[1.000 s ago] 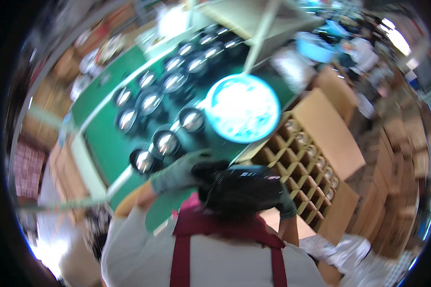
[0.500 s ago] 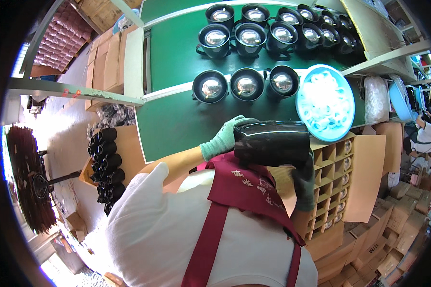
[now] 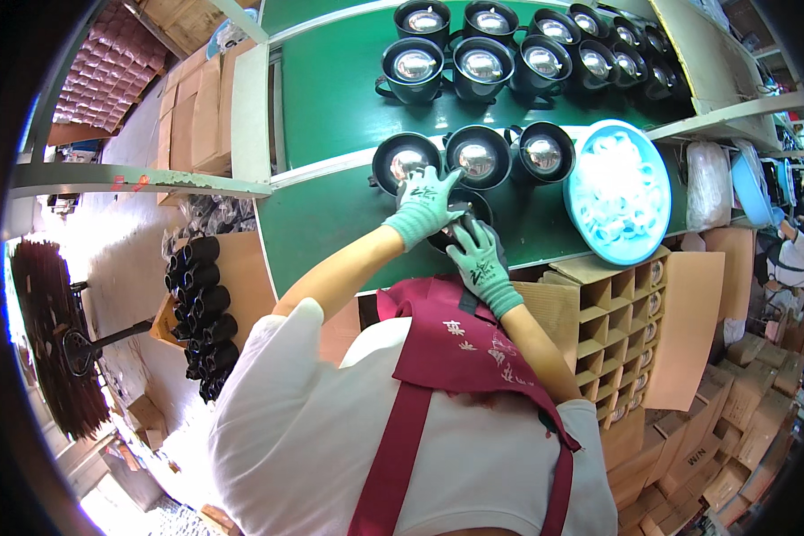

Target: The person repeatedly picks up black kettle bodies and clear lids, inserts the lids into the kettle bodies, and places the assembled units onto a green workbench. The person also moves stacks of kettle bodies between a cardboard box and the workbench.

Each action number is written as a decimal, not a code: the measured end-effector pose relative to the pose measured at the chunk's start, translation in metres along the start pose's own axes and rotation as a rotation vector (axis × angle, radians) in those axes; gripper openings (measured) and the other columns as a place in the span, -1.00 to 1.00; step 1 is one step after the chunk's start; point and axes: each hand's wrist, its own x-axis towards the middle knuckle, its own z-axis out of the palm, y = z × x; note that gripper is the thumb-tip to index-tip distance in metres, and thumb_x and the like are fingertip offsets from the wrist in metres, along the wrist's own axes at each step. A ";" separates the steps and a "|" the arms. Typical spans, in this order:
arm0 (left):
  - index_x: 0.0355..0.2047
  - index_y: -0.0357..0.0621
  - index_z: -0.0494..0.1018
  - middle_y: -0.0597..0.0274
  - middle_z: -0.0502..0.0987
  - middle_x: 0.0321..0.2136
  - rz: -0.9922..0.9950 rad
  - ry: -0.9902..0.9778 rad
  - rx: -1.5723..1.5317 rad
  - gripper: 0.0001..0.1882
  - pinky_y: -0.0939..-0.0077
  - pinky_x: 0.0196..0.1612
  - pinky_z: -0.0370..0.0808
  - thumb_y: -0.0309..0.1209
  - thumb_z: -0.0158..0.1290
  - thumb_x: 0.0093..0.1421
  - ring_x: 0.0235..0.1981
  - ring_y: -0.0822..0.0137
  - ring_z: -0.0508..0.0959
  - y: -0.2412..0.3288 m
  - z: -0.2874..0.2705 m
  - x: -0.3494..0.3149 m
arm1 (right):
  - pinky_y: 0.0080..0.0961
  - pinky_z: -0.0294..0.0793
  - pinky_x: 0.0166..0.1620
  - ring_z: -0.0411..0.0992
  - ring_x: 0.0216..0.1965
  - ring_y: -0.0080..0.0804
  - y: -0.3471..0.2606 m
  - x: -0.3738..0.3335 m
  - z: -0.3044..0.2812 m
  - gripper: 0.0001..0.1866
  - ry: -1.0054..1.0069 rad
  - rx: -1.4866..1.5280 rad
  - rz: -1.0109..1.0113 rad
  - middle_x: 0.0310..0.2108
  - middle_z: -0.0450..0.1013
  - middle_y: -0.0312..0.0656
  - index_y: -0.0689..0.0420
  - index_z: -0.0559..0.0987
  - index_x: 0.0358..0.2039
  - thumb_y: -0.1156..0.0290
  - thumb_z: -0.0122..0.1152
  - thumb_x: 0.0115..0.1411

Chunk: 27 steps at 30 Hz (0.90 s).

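Observation:
A black cylindrical jug [image 3: 482, 207] stands near the front edge of the green table, its mouth partly hidden by my hands. My right hand [image 3: 484, 266] is closed on the near side of this jug, gloved fingers over its rim. My left hand [image 3: 425, 204], in the same pale green glove, reaches over the leftmost jug [image 3: 391, 154] of the near row, its fingers spread across the front rim by the shiny round inside. Beside that jug stand a middle jug [image 3: 476, 159] and a right jug [image 3: 543, 154], each with a silvery round inside.
More black jugs [image 3: 482, 67] fill the far part of the table [image 3: 330, 107]. A blue basin [image 3: 618, 255] of whitish rings sits at the right. Near it is a divided carton [image 3: 616, 313]. At left, black cylinders [image 3: 196, 304] lie stacked in a box.
The black jug, held sideways between both hands before, now stands upright on the table. My left hand has moved forward to the near row; my right hand has come up and left.

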 end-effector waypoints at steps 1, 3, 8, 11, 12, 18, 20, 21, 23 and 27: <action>0.37 0.16 0.23 -0.26 0.43 -0.04 0.014 0.003 0.041 -0.10 -0.01 -0.01 0.50 0.10 0.30 0.07 -0.04 -0.20 0.54 0.001 0.003 0.005 | 0.05 0.17 0.34 0.16 0.34 0.06 -0.006 0.002 0.004 -0.73 -0.013 0.003 0.057 0.27 0.30 -0.07 -0.02 0.62 -0.11 0.35 0.24 0.14; 0.29 0.09 0.29 -0.24 0.44 -0.05 -0.022 -0.046 0.012 -0.16 -0.01 -0.08 0.56 0.06 0.32 0.06 -0.11 -0.20 0.59 -0.001 0.005 0.013 | -0.01 0.20 0.33 0.18 0.33 0.06 -0.010 0.002 -0.008 -0.61 -0.026 0.094 0.136 0.29 0.28 -0.08 -0.04 0.59 -0.01 0.36 0.30 0.10; 0.16 0.03 0.35 -0.05 0.48 -0.12 0.080 -0.015 0.015 -0.37 0.09 -0.17 0.58 -0.27 0.31 0.08 -0.15 -0.04 0.61 -0.016 0.016 0.016 | -0.10 0.26 0.27 0.25 0.27 0.00 -0.013 -0.021 -0.051 -0.53 0.141 0.240 0.393 0.27 0.31 -0.10 -0.04 0.56 0.07 0.36 0.34 0.10; 0.15 0.02 0.35 -0.04 0.49 -0.15 0.054 -0.019 0.013 -0.36 0.10 -0.16 0.57 -0.32 0.32 0.07 -0.15 -0.02 0.61 -0.019 0.026 0.020 | -0.20 0.32 0.23 0.31 0.21 -0.07 -0.012 -0.046 -0.061 -0.64 0.205 0.278 0.606 0.19 0.39 -0.13 0.00 0.61 -0.01 0.42 0.32 0.13; 0.15 -0.01 0.35 -0.05 0.50 -0.15 0.065 -0.003 -0.005 -0.34 0.10 -0.16 0.56 -0.35 0.34 0.04 -0.15 -0.03 0.61 -0.018 0.026 0.025 | -0.21 0.33 0.23 0.33 0.20 -0.08 -0.009 -0.058 -0.054 -0.66 0.247 0.362 0.678 0.16 0.41 -0.12 0.02 0.61 -0.02 0.44 0.31 0.15; 0.06 -0.11 0.46 -0.06 0.58 -0.13 0.202 -0.029 -0.144 -0.36 0.11 -0.02 0.51 -0.36 0.40 -0.08 -0.10 -0.06 0.60 -0.066 0.000 0.022 | -0.27 0.42 0.13 0.46 0.04 -0.11 -0.004 -0.085 -0.037 -0.78 0.325 0.551 0.702 -0.04 0.52 -0.06 0.17 0.62 -0.12 0.52 0.25 0.20; -0.02 -0.10 0.54 -0.01 0.63 -0.18 0.203 0.008 -0.273 -0.47 0.15 -0.01 0.52 -0.38 0.37 -0.06 -0.10 0.00 0.62 -0.092 -0.032 0.008 | -0.26 0.43 0.12 0.47 0.02 -0.12 -0.005 -0.089 -0.035 -0.79 0.317 0.566 0.725 -0.07 0.53 -0.07 0.17 0.61 -0.13 0.53 0.24 0.20; -0.03 -0.12 0.54 -0.03 0.63 -0.16 0.200 0.033 -0.308 -0.47 0.18 -0.01 0.53 -0.39 0.37 -0.07 -0.10 0.00 0.62 -0.105 -0.054 0.003 | -0.26 0.43 0.11 0.47 0.01 -0.12 -0.008 -0.090 -0.037 -0.80 0.323 0.554 0.750 -0.08 0.54 -0.08 0.17 0.61 -0.13 0.53 0.24 0.20; -0.04 -0.17 0.55 0.05 0.65 -0.13 0.098 0.049 -0.402 -0.49 0.30 0.05 0.55 -0.45 0.39 -0.06 -0.10 0.16 0.65 -0.132 -0.102 -0.015 | -0.27 0.43 0.10 0.48 -0.01 -0.12 -0.006 -0.094 -0.033 -0.80 0.298 0.557 0.772 -0.10 0.53 -0.08 0.18 0.61 -0.14 0.53 0.24 0.19; -0.08 -0.24 0.55 0.13 0.67 -0.20 -0.131 0.238 -0.372 -0.55 0.43 0.00 0.56 -0.42 0.40 0.01 -0.17 0.36 0.64 -0.209 -0.150 -0.020 | -0.27 0.43 0.11 0.47 -0.01 -0.12 -0.001 -0.087 -0.025 -0.79 0.210 0.598 0.800 -0.09 0.52 -0.09 0.18 0.61 -0.14 0.51 0.24 0.19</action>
